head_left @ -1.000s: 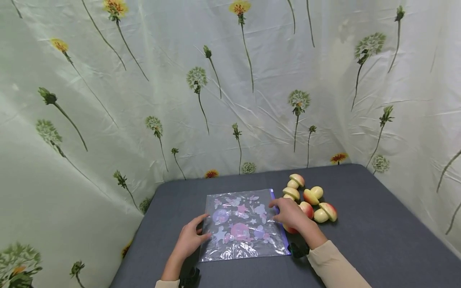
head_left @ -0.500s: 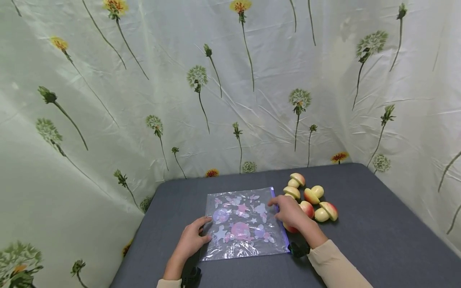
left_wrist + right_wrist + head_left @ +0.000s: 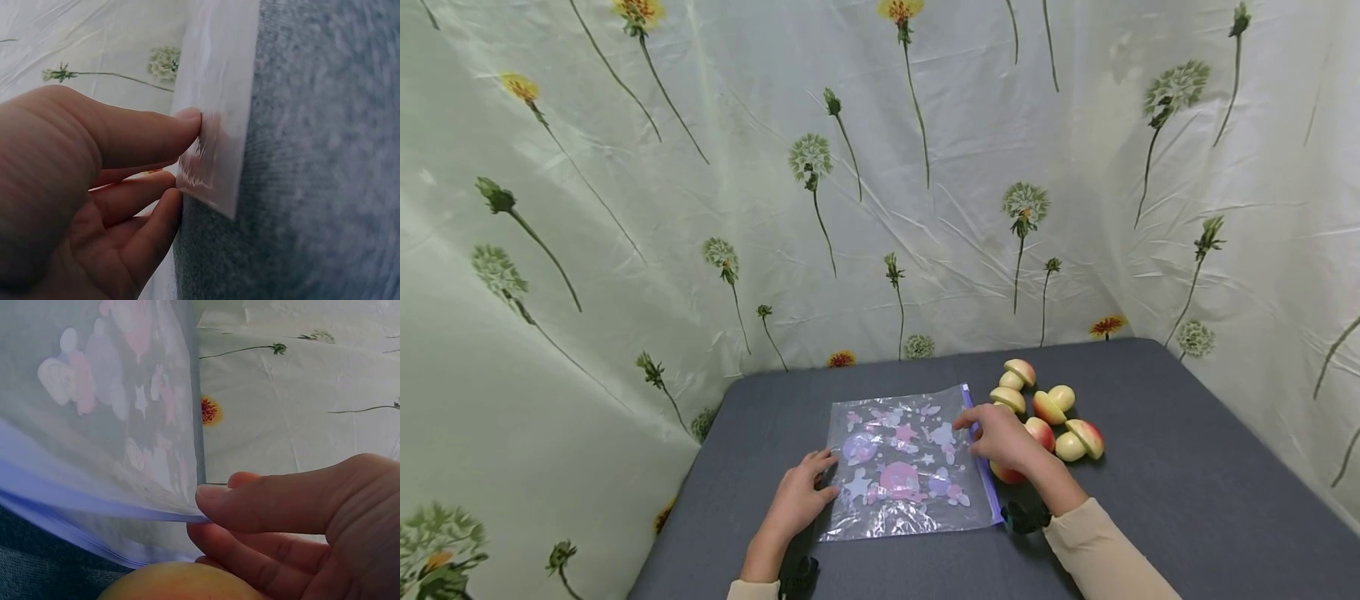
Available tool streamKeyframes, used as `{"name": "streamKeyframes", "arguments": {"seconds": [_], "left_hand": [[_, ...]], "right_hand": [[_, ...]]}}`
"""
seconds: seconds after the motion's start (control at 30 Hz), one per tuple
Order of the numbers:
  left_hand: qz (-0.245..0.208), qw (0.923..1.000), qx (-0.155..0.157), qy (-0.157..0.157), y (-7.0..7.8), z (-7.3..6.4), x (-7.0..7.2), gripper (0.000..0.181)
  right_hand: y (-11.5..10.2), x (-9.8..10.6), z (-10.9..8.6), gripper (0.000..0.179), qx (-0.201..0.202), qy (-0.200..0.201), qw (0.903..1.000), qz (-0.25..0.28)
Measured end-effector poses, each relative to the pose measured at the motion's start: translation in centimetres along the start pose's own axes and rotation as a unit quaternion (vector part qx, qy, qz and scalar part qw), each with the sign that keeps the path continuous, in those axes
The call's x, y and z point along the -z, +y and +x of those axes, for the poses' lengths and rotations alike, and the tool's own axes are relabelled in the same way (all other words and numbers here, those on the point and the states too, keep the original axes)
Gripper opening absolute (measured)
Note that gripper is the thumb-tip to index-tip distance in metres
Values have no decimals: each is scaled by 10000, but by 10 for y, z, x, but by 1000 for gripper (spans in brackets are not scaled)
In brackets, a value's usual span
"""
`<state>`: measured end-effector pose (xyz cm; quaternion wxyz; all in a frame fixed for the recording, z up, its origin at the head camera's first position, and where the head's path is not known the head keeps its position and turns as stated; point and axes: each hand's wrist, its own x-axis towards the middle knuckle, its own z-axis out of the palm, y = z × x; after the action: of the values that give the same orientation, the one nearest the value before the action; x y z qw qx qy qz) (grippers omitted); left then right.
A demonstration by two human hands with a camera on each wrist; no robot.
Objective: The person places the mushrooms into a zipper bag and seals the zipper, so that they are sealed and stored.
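A clear zip bag (image 3: 891, 467) with pastel prints lies flat on the dark table, its purple zip edge (image 3: 81, 503) to the right. My right hand (image 3: 1009, 439) pinches the upper purple rim between thumb and index finger. In the right wrist view this rim stands apart from the lower one, so the mouth gapes. At the bag's left edge, my left hand (image 3: 797, 496) touches the plastic with spread fingers. The left wrist view has the left thumb (image 3: 147, 134) on the film, the other fingertips by its edge.
Several yellow-red mushroom-shaped pieces (image 3: 1070, 447) lie right of the bag, some partly behind the right hand. One rounded yellow piece (image 3: 181, 584) sits just under the bag's mouth. A floral curtain (image 3: 880, 208) hangs behind the dark table (image 3: 1157, 500).
The right hand has shifted slightly left with the purple rim, and the rim's far corner has risen a little. The left hand settles at the bag's left edge, fingers a little closer together.
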<state>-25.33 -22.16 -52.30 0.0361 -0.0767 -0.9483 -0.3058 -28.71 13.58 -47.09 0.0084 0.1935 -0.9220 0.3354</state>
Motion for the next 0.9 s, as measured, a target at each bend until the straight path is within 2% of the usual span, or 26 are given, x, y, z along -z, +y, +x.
{"name": "streamKeyframes", "arguments": {"seconds": [0.33, 0.57, 0.9], "left_hand": [[182, 9998, -5, 14, 0, 0, 1, 51], [300, 9995, 19, 64, -1, 1, 2, 52], [255, 9996, 56, 57, -5, 2, 1, 54]], "right_hand": [[2, 3, 0, 43, 75, 67, 9999, 90], [5, 4, 0, 39, 277, 375, 9983, 339], [-1, 8, 0, 39, -343, 830, 9950, 445]]}}
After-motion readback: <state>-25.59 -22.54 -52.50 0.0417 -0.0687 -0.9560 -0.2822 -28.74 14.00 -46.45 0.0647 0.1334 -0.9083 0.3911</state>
